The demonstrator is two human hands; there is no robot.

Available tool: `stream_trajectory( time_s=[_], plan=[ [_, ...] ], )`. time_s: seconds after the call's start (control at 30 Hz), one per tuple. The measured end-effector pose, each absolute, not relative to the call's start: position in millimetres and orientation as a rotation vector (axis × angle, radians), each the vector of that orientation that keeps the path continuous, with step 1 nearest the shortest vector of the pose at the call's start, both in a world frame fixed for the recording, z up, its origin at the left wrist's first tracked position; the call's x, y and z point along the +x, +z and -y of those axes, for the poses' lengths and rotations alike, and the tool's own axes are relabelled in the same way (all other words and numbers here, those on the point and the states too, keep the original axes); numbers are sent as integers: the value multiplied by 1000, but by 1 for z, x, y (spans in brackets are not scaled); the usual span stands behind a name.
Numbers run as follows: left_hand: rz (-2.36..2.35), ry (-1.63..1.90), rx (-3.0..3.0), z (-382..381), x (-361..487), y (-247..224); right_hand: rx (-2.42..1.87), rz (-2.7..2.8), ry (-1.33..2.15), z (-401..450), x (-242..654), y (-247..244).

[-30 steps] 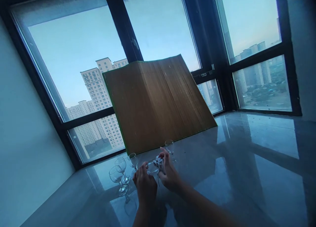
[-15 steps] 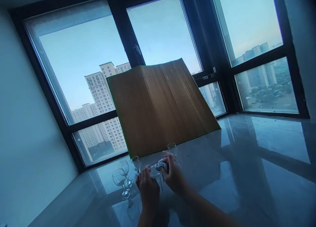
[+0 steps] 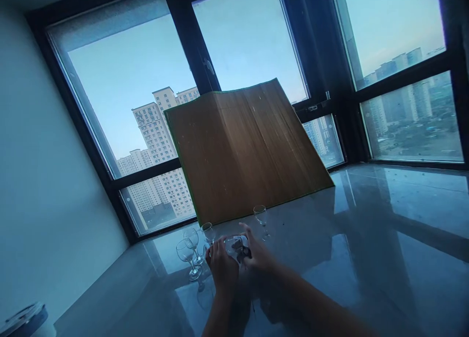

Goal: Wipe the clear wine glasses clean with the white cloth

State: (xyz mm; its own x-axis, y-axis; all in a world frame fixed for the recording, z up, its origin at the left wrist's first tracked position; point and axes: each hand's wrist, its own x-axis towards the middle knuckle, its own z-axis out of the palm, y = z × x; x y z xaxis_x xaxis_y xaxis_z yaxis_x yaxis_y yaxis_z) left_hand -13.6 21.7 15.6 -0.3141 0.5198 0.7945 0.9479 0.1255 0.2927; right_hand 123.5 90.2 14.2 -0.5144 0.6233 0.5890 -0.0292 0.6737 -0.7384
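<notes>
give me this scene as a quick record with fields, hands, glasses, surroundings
left grip: closed around a clear glass
right grip: holding a bunched cloth to that glass; whether inside or outside it, cannot tell
standing glasses: three glasses beside the left grip, a fourth glass beyond the right grip
surface: glossy, reflective
behind: brown panel with green edging, in front of windows
lower left corner: white container, partly cut off

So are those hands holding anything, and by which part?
The left hand holds a glass, apparently toward the stem, exact grip hidden; the right hand holds what looks like a bunched cloth at its bowl.
</notes>
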Motion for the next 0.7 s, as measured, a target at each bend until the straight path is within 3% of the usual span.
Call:
stream_trajectory(
  time_s=[0.23, 0.43, 0.7],
  plan=[
    [1862, -1109, -1480, -20, -13, 17, -504, 1798, 990, -86, 127, 20],
    [1844, -1162, -1563, -18, -17, 15, -538, 1620, 1451, -86, 127, 22],
    [1817, -1152, -1591, -14, -23, 7, -426, 1538, 1812, -83, 133, 13]
  ],
)
